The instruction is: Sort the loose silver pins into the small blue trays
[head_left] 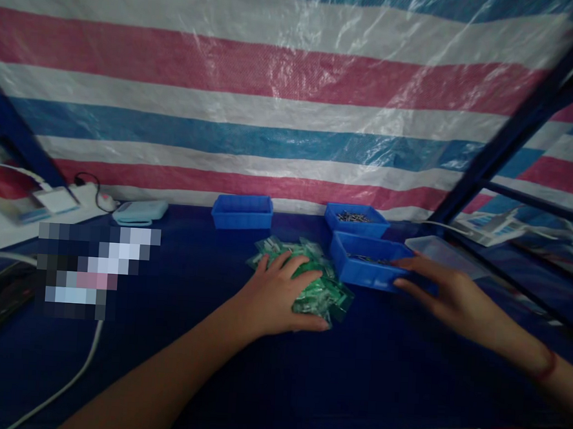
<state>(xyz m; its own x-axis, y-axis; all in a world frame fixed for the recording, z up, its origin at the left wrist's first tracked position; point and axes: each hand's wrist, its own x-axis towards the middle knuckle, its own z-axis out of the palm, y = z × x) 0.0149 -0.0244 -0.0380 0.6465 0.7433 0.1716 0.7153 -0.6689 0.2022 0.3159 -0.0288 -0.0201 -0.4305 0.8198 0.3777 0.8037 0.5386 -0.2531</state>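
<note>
My left hand (276, 295) lies with its fingers spread over a pile of small clear packets with green contents (328, 291). Part of the pile is hidden under the palm and fingers. At the right end of a blue plastic bin (361, 271), my right hand (449, 299) holds the bin's wall between thumb and fingers. Small thin pieces, too blurred to name, lie in that bin. Just behind it stands a second blue bin (332, 218) with many small metal-looking pieces (353, 217) inside.
Another blue bin (241, 219) stands at the back middle of the dark blue table (185, 363). Farther left are a light blue case (141, 211), white plugs (57, 199) and a white cable (92, 351). A clear plastic lid (442, 253) lies behind my right hand. Striped sheeting hangs at the back.
</note>
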